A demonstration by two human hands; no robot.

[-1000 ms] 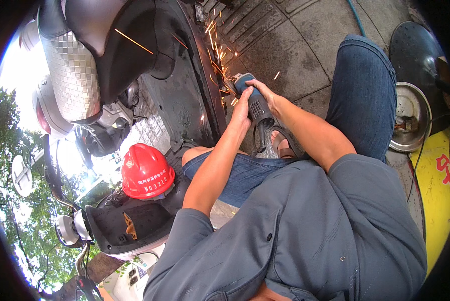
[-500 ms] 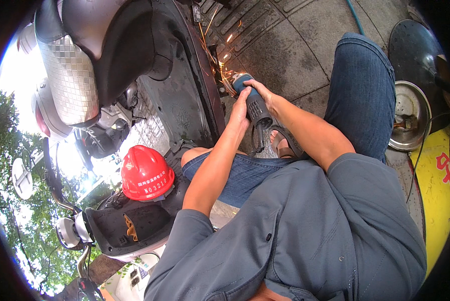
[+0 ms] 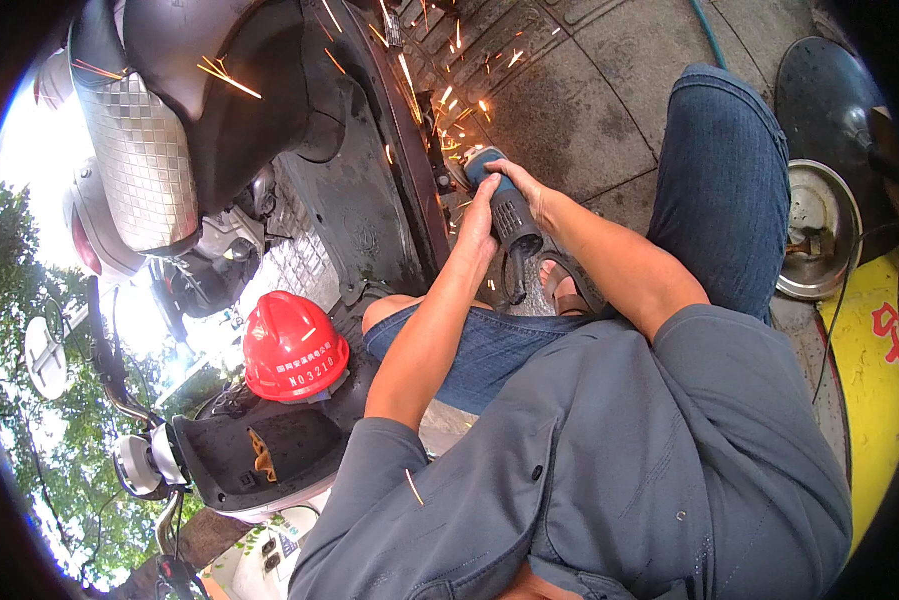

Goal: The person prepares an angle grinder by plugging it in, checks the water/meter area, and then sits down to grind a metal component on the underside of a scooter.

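Observation:
Both of my hands grip an angle grinder with a blue front and a dark vented body. My left hand wraps its left side, and my right hand closes round it from the right, nearer its head. The grinder's head is against or very close to the lower edge of the scooter; the exact contact is too small to make out. Bright orange sparks spray from there up and across the scooter. A cord hangs from the grinder's rear end, above my sandalled foot.
A red hard hat rests on the scooter's dark front part at left. At right are a metal basin, a dark round object and a yellow panel. A teal hose crosses the paving at the top.
The sparks have spread much wider, with streaks now over the scooter's seat and one before my shirt. My hands and the grinder have hardly moved.

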